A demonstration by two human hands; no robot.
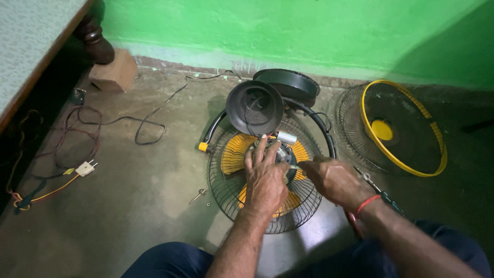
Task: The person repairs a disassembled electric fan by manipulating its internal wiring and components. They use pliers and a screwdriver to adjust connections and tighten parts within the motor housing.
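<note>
Yellow fan blades (234, 154) lay in a wire guard (218, 180) on the floor; left hand (265, 180) rested flat and released on the motor (282, 154), right hand (332, 180) pinched a thin tool (294, 167).

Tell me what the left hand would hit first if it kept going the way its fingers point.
The left hand points up-frame over the fan's hub. It would probably meet the small silver cylinder first, then the black motor cover; depth is unclear.

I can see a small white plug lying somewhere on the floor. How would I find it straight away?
Start at the fan guard under the left hand and look left across the bare concrete. The white plug lies there, metal prongs pointing right, on yellow and red wires. It is the only white piece among the dark cables.
</note>
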